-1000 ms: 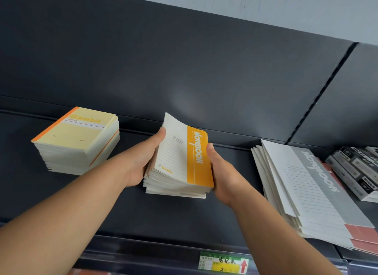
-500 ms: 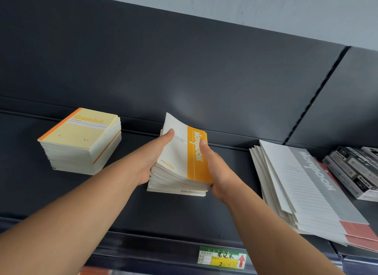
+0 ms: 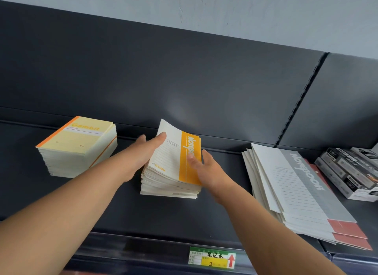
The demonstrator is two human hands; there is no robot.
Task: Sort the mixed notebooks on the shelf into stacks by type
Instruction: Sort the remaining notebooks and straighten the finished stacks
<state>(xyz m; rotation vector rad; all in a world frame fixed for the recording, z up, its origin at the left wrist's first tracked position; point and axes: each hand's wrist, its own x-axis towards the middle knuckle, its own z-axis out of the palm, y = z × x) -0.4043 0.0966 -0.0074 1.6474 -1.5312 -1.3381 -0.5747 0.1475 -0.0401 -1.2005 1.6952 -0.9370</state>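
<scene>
Centrally, on the dark shelf [image 3: 184,219], a stack of orange-and-white notebooks [image 3: 169,178] is seen lying flat, its layers slightly fanned and the far corner of its top cover curled upward. The stack is held from both sides. The left hand [image 3: 143,154] is clamped on its left edge, with the thumb laid across the white part of the top cover and the fingers reaching down behind the edge, where they are mostly hidden. The right hand [image 3: 206,170] is clamped on the right edge, its thumb pressed onto the orange band over the printed title and its fingers curled along the side. A neat, squared stack of yellow notebooks [image 3: 79,146] is placed to the left, well apart from the held stack. To the right, a loosely fanned pile of large grey notebooks [image 3: 296,193] is spread, with red corners showing at its near end, and black-and-white boxes [image 3: 347,172] are laid just beside it. A green and yellow price label [image 3: 211,257] is fixed to the shelf's front edge.
</scene>
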